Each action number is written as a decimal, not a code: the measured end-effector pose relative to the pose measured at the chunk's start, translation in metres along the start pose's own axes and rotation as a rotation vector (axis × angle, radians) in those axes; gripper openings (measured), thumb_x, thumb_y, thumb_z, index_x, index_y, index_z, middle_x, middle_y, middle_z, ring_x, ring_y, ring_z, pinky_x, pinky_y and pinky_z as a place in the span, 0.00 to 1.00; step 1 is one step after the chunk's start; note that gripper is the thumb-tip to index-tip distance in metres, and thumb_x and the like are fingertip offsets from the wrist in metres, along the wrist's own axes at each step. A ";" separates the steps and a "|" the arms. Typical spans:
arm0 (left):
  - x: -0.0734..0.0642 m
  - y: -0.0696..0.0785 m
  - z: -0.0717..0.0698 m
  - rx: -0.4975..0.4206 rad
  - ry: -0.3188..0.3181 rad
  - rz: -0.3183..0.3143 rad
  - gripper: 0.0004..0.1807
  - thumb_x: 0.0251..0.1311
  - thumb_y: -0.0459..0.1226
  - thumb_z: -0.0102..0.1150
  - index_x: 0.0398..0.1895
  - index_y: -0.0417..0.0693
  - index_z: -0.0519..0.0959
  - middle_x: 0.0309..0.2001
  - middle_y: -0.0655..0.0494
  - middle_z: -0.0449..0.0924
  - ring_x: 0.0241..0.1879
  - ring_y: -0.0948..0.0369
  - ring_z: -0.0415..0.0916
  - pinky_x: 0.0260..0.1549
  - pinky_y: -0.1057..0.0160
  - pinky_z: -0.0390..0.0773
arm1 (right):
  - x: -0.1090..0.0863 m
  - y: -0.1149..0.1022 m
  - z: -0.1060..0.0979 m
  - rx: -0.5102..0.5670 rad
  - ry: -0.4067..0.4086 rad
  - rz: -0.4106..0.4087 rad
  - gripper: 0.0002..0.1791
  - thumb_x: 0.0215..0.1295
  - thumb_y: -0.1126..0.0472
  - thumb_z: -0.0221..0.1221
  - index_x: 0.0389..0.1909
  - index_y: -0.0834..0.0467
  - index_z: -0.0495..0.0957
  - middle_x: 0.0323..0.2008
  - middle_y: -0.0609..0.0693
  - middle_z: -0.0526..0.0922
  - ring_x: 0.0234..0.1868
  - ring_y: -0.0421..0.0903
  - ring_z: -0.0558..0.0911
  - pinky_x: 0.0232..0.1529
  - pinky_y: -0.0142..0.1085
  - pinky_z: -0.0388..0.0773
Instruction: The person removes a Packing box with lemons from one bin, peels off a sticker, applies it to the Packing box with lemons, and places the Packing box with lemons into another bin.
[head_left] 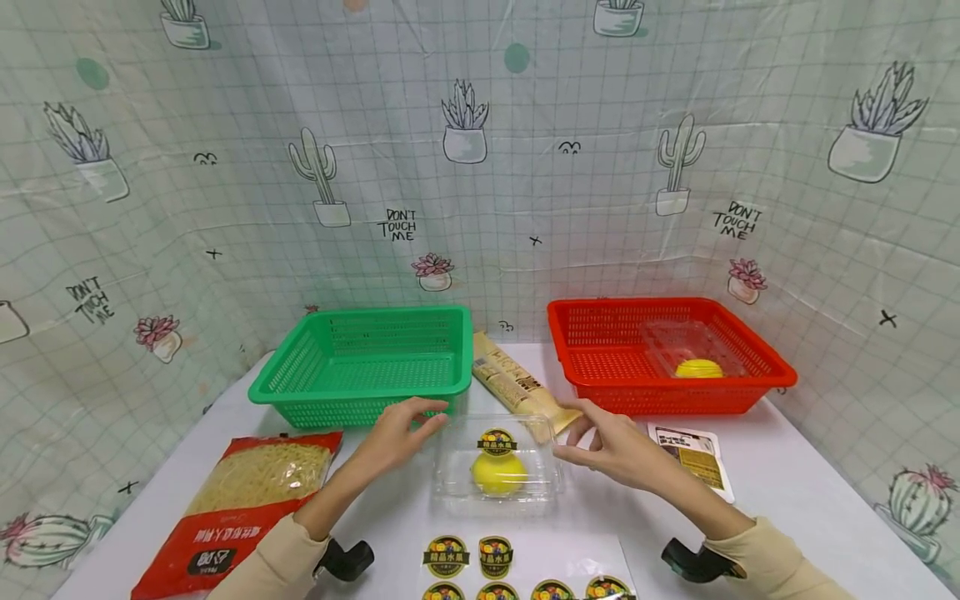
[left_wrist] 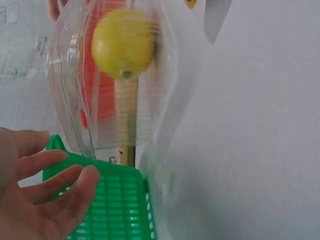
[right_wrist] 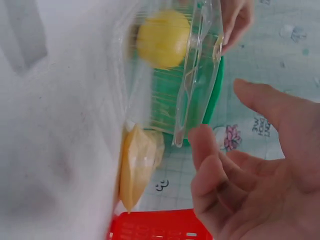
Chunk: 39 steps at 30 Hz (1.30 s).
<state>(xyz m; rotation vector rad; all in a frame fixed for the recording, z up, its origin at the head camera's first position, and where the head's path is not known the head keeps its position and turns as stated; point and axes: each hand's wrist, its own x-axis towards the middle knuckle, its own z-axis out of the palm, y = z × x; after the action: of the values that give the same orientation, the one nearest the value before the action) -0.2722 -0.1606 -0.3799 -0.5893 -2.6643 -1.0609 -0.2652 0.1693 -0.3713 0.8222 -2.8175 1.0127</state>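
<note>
Clear box (head_left: 457,475) on bench (head_left: 393,521), lemon (head_left: 498,476) inside, sticker (head_left: 497,442) on top. Left hand (head_left: 400,432) and right hand (head_left: 618,446) just beside its edges, one per side; fingers loosely bent, apart from thumbs.

You have a round yellow lemon (head_left: 499,475) in a clear rectangular plastic box (head_left: 538,479); behind-left stands a green rectangular plastic basket (head_left: 337,409).

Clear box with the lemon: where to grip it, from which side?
The clear box is likely best held by the rim at its left and right ends, the left hand and right hand each coming from its own side. It sits flat, the rim juts out there, and both hands flank it; this avoids the sticker on top.
</note>
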 end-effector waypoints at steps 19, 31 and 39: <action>0.001 -0.017 -0.003 -0.289 -0.223 -0.086 0.23 0.70 0.38 0.54 0.61 0.29 0.73 0.59 0.31 0.75 0.45 0.45 0.83 0.35 0.54 0.86 | -0.018 -0.005 0.011 0.010 -0.175 -0.066 0.51 0.51 0.44 0.72 0.71 0.63 0.61 0.30 0.37 0.83 0.21 0.32 0.76 0.27 0.27 0.71; 0.000 -0.014 -0.005 -0.321 -0.232 -0.015 0.24 0.69 0.40 0.56 0.58 0.27 0.74 0.56 0.30 0.77 0.44 0.48 0.84 0.35 0.58 0.86 | -0.020 -0.008 0.012 0.008 -0.172 -0.093 0.50 0.51 0.51 0.73 0.71 0.67 0.61 0.29 0.38 0.84 0.21 0.31 0.76 0.28 0.26 0.72; 0.003 -0.009 -0.014 -0.316 -0.230 -0.044 0.21 0.69 0.35 0.55 0.59 0.27 0.73 0.58 0.29 0.75 0.43 0.44 0.84 0.37 0.57 0.86 | -0.021 -0.013 0.009 -0.058 -0.121 -0.110 0.45 0.53 0.51 0.72 0.68 0.66 0.65 0.31 0.39 0.86 0.24 0.28 0.78 0.31 0.27 0.73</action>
<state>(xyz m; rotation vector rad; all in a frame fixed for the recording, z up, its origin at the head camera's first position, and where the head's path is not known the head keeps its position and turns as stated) -0.2777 -0.1756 -0.3745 -0.7549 -2.7281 -1.5295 -0.2396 0.1654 -0.3756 1.0531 -2.8463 0.8907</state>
